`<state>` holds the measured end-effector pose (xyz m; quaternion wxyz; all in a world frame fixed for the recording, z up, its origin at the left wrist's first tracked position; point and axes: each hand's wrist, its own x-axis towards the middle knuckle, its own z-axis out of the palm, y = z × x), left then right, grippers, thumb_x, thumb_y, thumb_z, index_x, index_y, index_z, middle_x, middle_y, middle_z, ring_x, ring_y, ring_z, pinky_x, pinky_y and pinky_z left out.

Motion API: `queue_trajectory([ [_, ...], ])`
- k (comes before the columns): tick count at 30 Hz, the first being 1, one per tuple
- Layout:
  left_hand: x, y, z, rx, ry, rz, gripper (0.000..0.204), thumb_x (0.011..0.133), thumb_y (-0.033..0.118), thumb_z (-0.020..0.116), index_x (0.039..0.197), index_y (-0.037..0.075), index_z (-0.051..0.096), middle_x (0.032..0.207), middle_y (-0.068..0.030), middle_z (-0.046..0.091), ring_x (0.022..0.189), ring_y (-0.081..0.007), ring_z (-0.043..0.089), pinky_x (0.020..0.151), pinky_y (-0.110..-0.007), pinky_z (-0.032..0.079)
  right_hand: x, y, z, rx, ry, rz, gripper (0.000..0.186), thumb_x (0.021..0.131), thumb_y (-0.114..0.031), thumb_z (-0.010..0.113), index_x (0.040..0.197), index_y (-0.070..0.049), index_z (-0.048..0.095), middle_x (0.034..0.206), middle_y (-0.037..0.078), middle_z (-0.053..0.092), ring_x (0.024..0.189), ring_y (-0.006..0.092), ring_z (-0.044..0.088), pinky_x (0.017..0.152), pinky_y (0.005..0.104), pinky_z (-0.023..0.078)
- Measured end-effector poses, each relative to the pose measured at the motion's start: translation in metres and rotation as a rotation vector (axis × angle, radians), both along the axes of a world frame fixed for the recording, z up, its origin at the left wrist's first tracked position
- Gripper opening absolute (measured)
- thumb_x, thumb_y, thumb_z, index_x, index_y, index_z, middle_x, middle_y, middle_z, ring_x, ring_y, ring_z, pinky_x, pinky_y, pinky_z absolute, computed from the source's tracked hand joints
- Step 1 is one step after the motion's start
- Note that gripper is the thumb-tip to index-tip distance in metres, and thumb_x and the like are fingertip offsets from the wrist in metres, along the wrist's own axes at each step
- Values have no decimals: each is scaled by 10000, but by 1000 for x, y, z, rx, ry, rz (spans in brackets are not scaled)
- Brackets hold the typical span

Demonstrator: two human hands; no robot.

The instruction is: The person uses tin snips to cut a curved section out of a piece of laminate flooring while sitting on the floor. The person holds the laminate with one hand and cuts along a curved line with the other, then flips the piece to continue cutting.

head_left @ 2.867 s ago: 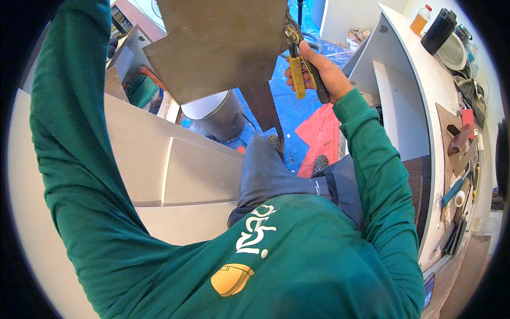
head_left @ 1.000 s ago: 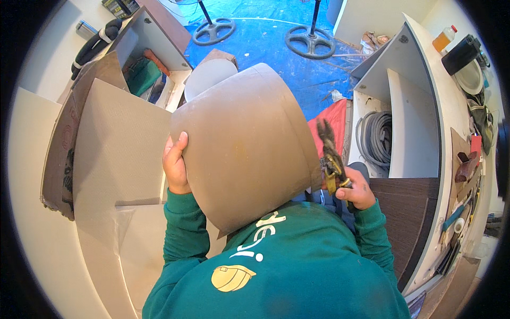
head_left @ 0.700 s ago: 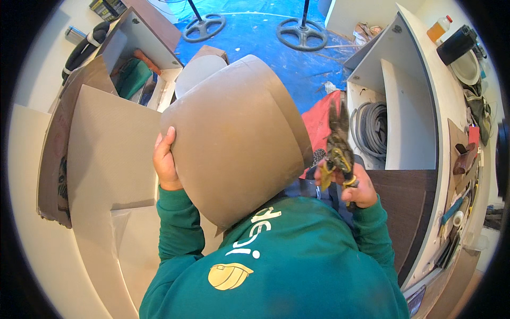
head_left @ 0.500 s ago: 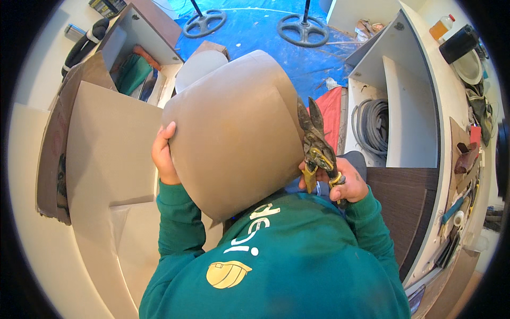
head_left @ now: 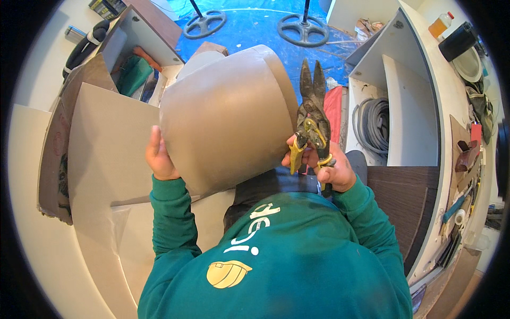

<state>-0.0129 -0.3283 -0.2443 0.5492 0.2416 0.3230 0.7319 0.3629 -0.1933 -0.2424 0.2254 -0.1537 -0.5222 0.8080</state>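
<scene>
A large grey-brown sheet (head_left: 228, 122), curled into a wide roll, is held up in front of my torso. My left hand (head_left: 162, 159) supports its left side; the thumb points up along the edge and the other fingers are partly hidden by the sheet. At the roll's right edge, my right hand (head_left: 340, 173) grips a pair of tin snips (head_left: 314, 114) with worn yellow-and-black handles. The snips' dark blades point away from me and stand a little apart, beside the sheet rather than around it.
Flat brown sheets and cardboard (head_left: 111, 143) lie at the left. A cabinet on the right holds a coiled grey hose (head_left: 372, 127); tools line its top (head_left: 457, 212). Blue sheeting (head_left: 244, 32) covers the far floor, with two round spoked bases (head_left: 303, 32) on it.
The roll has turned and shifted slightly left, away from me. The tin snips have swung more upright and moved off its right edge. My left thumb has come off the sheet's face.
</scene>
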Motion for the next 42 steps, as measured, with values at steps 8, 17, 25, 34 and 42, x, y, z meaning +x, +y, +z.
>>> queue_trajectory([
  [8,37,28,-2,238,-488,-482,757,1039,532,497,1540,-21,371,1543,-213,464,1362,-327,521,1105,-465,475,10,-17,-10,-71,42,30,1084,691,-665,876,1445,16,497,1197,151,694,1123,193,648,1012,334,471],
  [17,120,41,14,-81,-300,-482,730,1055,509,467,1549,-17,356,1553,-213,447,1370,-329,513,1120,-468,467,24,-22,-20,-194,19,96,1075,691,-618,899,1449,18,477,1235,164,656,1166,258,656,1005,376,499],
  [25,149,49,15,-188,-234,-545,706,1069,489,440,1557,-13,343,1562,-213,432,1376,-331,507,1133,-470,459,36,-23,-22,-180,36,-6,1083,711,-592,894,1466,37,440,1246,174,645,1193,295,650,1026,419,502],
  [34,161,55,9,-235,-262,-607,680,1085,467,410,1565,-8,328,1572,-213,415,1383,-333,500,1147,-473,450,38,-25,-31,-221,78,-123,1056,681,-588,887,1419,38,467,1261,144,601,1156,334,657,952,455,528],
  [42,163,64,-13,-235,-593,-663,664,1101,446,368,1576,-12,299,1555,-214,419,1392,-363,486,1155,-483,450,46,-29,-33,-173,11,-126,1035,700,-593,876,1410,42,471,1253,153,610,1148,316,654,949,440,514],
])
